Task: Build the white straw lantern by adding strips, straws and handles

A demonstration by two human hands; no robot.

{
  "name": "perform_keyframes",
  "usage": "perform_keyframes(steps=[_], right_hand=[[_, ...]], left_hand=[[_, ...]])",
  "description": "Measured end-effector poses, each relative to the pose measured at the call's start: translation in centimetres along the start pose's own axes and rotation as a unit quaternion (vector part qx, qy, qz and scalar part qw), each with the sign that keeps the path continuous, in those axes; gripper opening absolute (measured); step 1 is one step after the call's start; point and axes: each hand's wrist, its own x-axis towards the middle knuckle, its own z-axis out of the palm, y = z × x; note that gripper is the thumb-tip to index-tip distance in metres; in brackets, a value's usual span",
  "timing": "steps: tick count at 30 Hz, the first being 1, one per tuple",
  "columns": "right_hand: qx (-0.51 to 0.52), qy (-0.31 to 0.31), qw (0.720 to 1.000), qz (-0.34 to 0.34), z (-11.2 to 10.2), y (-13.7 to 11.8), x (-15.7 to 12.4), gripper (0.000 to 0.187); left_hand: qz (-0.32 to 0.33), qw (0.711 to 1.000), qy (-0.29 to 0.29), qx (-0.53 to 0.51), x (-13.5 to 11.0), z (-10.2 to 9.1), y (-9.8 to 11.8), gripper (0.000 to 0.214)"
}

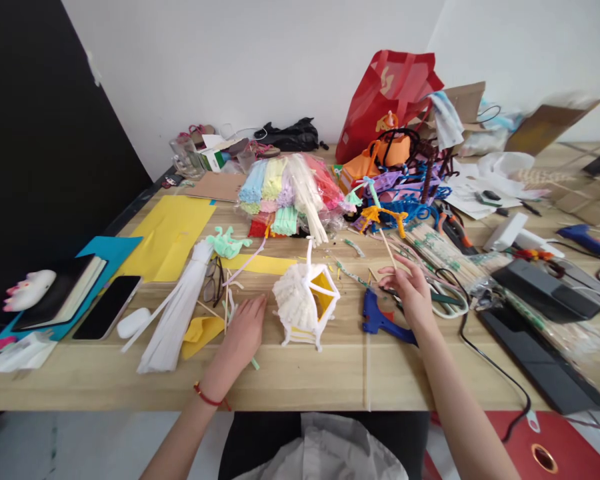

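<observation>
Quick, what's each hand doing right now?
Left hand: down on the table; whether it holds anything cannot be told.
Right hand: closed, pinching a thin stick.

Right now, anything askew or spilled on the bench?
Mostly clutter. Small scraps are strewn behind the blue glue gun, which lies on its side near the right hand. A black cable droops over the front edge, so it might snag. The white model stands upright; no obvious damage.
</observation>
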Motion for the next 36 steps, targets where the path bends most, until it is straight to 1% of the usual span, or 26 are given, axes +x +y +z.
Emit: perform_keyframes(steps=[5,8,10,13,16,18,19,21,26,28,30,34,36], right_hand=[[0.008,0.008,1.0,0.01,-0.3,0.0,0.0,0.039],[0.016,0.009,1.0,0.014,-0.1,-0.3,-0.1,0.037],[0.019,0.014,1.0,0.015,0.1,-0.4,-0.1,0.037],[0.03,0.019,0.999,0.018,0.2,-0.6,-0.2,0.036],[0.036,0.018,0.999,0.02,0.3,-0.8,-0.2,0.034],[0.037,0.018,0.999,0.019,0.3,-1.0,-0.2,0.033],[0.036,0.019,0.999,0.018,0.3,-1.0,-0.3,0.032],[0.031,0.021,0.999,0.018,0.3,-1.1,-0.3,0.031],[0.019,0.007,1.0,0.008,0.1,-0.8,-0.2,0.034],[0.011,-0.003,1.0,0.001,0.1,-0.7,-0.2,0.035],[0.006,-0.009,1.0,-0.004,0.1,-0.7,-0.2,0.035],[0.016,-0.002,1.0,-0.001,0.3,-0.8,-0.3,0.034],[0.021,0.004,1.0,0.0,0.3,-0.9,-0.3,0.032]], left_hand=[[-0.013,0.999,-0.003,0.036,-4.1,0.0,0.4,0.054],[-0.025,0.998,-0.01,0.065,-5.0,-0.3,0.8,0.058],[-0.026,0.997,-0.011,0.073,-4.5,-0.4,0.8,0.057],[-0.028,0.997,-0.009,0.073,-2.5,-0.2,0.1,0.053],[-0.034,0.998,-0.006,0.061,-0.3,0.0,-0.8,0.054],[-0.035,0.998,0.0,0.055,0.4,0.2,-1.1,0.055],[-0.036,0.998,0.002,0.056,0.3,0.3,-1.0,0.055],[-0.042,0.997,0.005,0.067,-0.5,0.3,-0.6,0.054],[-0.062,0.994,0.006,0.09,-4.7,-0.2,1.3,0.053],[-0.065,0.994,0.002,0.087,-5.4,-0.5,1.7,0.055],[-0.061,0.996,0.001,0.067,-5.0,-0.7,1.7,0.056],[-0.026,1.0,-0.006,0.006,-2.0,-0.9,1.2,0.056],[-0.015,1.0,-0.012,-0.001,-1.0,-0.9,1.2,0.056]])
